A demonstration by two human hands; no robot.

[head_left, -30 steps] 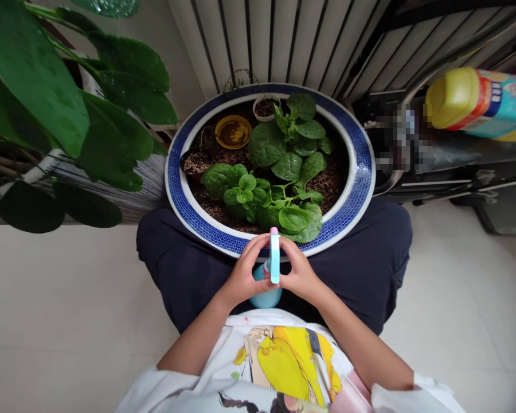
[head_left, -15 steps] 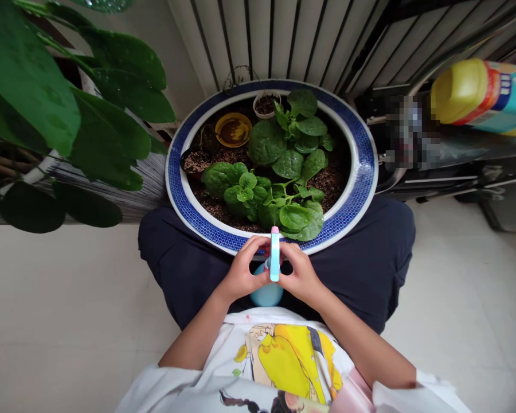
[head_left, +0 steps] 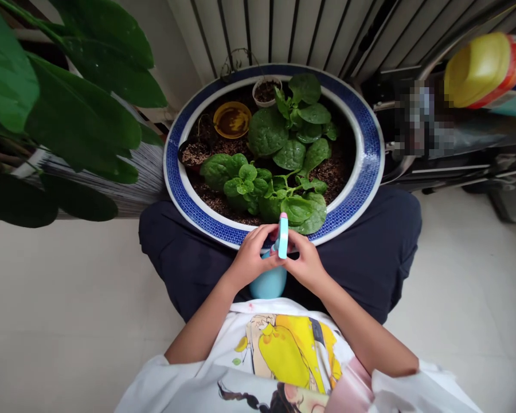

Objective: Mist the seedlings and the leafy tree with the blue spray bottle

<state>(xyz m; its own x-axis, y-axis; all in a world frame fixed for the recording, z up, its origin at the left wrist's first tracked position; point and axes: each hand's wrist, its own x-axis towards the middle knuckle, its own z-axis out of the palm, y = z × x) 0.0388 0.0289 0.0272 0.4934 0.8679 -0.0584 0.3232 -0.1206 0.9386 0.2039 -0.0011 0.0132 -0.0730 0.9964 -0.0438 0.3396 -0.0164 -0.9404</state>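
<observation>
Spray bottle (head_left: 272, 274) sits clasped between my left hand (head_left: 253, 259) and right hand (head_left: 306, 264), nozzle aimed at the spinach plant (head_left: 279, 160) in the blue-rimmed planter (head_left: 370, 166); I judge spraying barely begun.

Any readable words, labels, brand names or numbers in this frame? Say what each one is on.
None can be read.
Yellow-capped bottle: a printed label shows, but it is cut off by the frame edge and too blurred to read.
Pixelated patch beside it: unreadable.
Shirt print: a picture only, no letters visible.
Blue spray bottle, held by both hands: no markings show.
</observation>
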